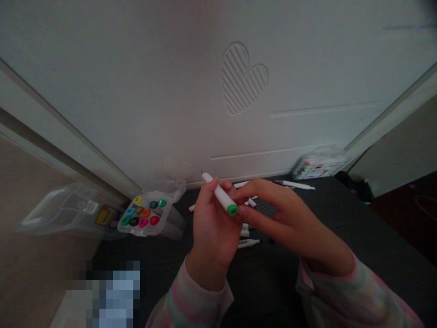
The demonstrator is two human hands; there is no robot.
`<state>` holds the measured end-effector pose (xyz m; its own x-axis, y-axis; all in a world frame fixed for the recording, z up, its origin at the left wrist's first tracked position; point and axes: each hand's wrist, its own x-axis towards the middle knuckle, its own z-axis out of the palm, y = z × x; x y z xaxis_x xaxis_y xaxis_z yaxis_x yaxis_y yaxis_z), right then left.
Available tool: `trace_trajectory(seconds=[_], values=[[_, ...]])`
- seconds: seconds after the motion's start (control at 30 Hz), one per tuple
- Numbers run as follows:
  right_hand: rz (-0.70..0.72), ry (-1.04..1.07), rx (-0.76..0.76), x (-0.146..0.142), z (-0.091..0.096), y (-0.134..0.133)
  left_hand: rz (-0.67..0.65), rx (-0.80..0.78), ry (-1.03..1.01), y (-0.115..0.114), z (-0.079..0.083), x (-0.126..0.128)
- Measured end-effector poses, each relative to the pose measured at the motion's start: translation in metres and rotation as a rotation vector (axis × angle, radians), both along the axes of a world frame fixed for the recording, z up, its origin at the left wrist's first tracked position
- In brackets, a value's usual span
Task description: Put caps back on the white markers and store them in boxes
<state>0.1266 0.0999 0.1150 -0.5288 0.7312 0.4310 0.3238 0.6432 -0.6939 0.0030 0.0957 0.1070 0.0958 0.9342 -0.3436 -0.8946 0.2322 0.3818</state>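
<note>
My left hand (216, 228) is closed round a white marker (221, 193) with a green end, held at a slant above the dark table. The green end points down toward me, and a thin tip shows at the upper end. My right hand (280, 214) comes in from the right, thumb and index finger apart. Its fingertips are beside the green end; whether they touch the marker I cannot tell. Behind and below the hands, several white markers (248, 243) lie loose, partly hidden.
A clear plastic case (174, 218) at the left holds several markers with coloured ends; its lid (64, 209) lies open. Another marker pack (319, 164) leans by the white panel (170, 91) at the back right. One marker (298, 184) lies near it. The lower left corner is pixelated.
</note>
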Motion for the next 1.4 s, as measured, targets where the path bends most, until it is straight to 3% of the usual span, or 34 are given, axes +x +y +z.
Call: trace_trajectory(seconds=[1.4], values=[[0.011,-0.052,0.001,0.0010,0.0008,0.0002,0.011,-0.021,0.029,0.0020,-0.0020,0.0031]])
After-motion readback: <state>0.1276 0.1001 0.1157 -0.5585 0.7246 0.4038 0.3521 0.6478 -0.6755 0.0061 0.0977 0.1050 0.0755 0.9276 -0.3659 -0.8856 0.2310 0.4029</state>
